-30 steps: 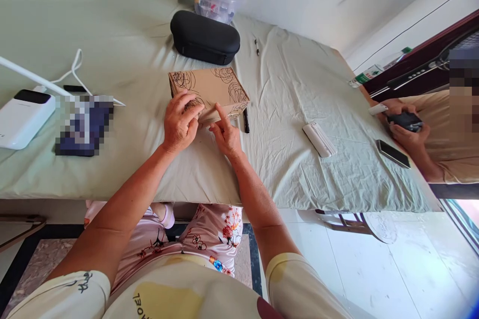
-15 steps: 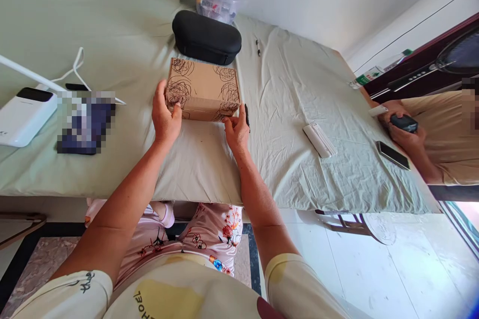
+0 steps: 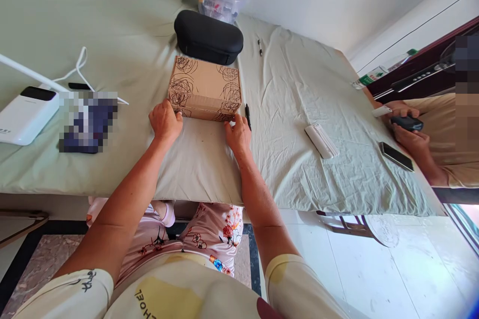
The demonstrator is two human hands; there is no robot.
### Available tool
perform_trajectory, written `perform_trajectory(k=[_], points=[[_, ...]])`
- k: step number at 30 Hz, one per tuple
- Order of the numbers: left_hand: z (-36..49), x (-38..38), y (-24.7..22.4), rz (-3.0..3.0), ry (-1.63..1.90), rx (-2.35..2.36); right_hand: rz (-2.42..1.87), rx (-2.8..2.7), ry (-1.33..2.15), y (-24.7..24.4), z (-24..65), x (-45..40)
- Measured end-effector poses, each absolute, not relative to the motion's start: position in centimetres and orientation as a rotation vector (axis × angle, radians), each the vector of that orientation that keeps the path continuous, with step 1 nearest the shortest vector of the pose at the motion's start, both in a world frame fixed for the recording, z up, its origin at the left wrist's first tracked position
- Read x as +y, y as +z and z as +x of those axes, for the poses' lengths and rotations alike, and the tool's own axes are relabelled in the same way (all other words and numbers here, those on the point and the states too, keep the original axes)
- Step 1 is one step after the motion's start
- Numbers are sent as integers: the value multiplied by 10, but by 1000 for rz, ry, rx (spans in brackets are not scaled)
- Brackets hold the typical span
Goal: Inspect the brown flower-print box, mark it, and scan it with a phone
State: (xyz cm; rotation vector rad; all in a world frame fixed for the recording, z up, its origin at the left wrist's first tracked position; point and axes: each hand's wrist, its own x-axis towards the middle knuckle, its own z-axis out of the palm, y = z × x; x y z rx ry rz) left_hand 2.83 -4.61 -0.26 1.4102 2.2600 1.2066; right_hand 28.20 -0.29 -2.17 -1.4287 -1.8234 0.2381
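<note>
A brown cardboard box with black scribbled rose shapes lies on the cloth-covered table, its front side toward me. My left hand is at its front left corner, fingers bent against the cardboard. At the front right corner my right hand grips the lower edge, thumb and fingers close together. A black pen lies just right of my right hand. Directly behind the box is a black zipped case.
A clear tub of items stands at the back. Left are a white device and a blurred dark object. Right are a white object, a phone, a bottle and another person's hands.
My left hand's fingers have slid from the box's left side down toward its front corner. My right fingers have curled in, uncovering the pen. The box has barely moved.
</note>
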Motion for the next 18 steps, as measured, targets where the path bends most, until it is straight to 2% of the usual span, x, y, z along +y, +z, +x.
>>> perform_trajectory(k=[3, 11, 18], points=[[29, -45, 1, 1434, 1272, 2212, -1375, -1790, 253, -17, 282, -1], [39, -59, 22, 1547, 1752, 1966, -1150, -1649, 361, 4, 282, -7], [47, -70, 37, 1606, 1928, 1914, -995, -1612, 111, 23, 279, -23]])
